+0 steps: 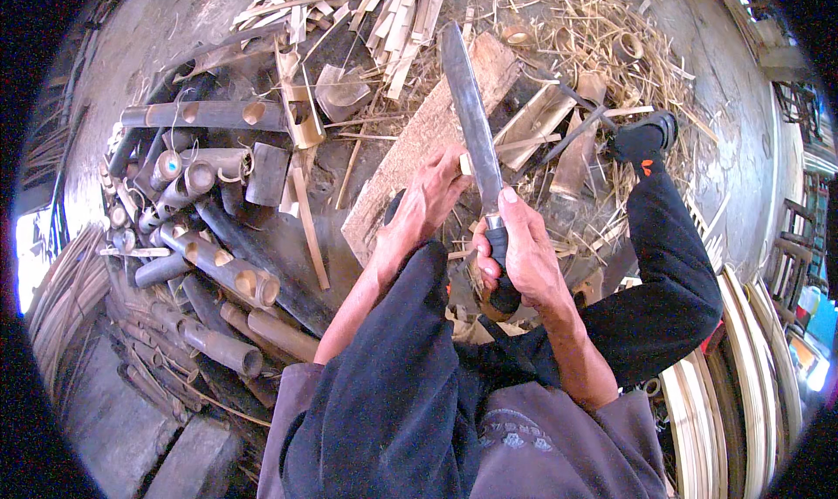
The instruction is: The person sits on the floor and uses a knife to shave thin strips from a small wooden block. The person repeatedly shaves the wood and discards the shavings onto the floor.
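A: Light any good?
B: Fairly bright tbh, but the far-left opening is blown out white.
A: Edges?
B: Bent fisheye-style, grainy black corners. The machete looks crisp though.

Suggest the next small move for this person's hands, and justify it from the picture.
Perhaps ease the left hand slightly away from the blade: its fingers seem to pinch a small pale piece that appears right beside the metal, while the right hand grips the knife's handle.

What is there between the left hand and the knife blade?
A pale piece of wood, held by the left hand, beside the knife blade; the head view shows it.
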{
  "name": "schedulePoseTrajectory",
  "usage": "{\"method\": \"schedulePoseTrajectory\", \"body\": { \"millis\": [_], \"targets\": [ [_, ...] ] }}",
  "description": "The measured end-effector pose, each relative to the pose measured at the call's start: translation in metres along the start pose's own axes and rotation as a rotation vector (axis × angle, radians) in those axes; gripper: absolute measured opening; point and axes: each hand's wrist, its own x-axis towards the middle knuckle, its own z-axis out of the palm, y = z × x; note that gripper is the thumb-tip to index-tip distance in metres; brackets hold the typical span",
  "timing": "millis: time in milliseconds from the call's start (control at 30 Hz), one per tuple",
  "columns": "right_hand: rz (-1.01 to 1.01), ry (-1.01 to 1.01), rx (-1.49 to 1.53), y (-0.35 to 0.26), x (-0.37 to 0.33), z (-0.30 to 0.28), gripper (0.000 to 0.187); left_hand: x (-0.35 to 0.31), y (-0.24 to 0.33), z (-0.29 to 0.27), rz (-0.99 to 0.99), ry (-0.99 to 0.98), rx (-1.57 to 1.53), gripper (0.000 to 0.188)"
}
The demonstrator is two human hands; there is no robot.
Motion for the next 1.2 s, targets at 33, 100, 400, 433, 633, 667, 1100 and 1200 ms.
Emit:
{"method": "schedulePoseTrajectory", "body": {
  "millis": [33,100,400,433,633,667,1100,1200],
  "targets": [
    [0.009,0.008,0.005,0.0,0.0,0.0,0.051,0.001,0.001,0.001,0.003,0.001,-0.009,0.022],
    [0.015,0.018,0.0,0.0,0.001,-0.001,0.051,0.002,0.005,0.001,0.008,0.004,-0.027,0.021],
    [0.014,0.015,0.006,0.003,-0.001,0.0,0.043,0.001,0.006,0.002,0.0,0.006,0.061,0.017],
    [-0.011,0.014,-0.002,0.006,0.001,0.0,0.042,0.001,0.005,0.002,-0.009,0.0,0.059,0.017],
    [-0.104,0.029,-0.113,0.009,0.001,0.0,0.045,0.004,0.009,0.0,-0.015,-0.031,0.041,0.016],
    [-0.121,0.034,-0.135,0.008,-0.001,0.001,0.05,0.004,0.009,-0.001,-0.024,-0.041,0.045,0.016],
    [-0.239,0.089,-0.336,0.007,0.005,0.005,0.046,0.014,0.014,-0.002,0.083,0.045,0.013,0.017],
    [-0.246,0.097,-0.44,0.009,0.014,0.002,0.045,0.013,-0.003,0.001,0.085,0.074,0.058,0.018]
  ]
}}
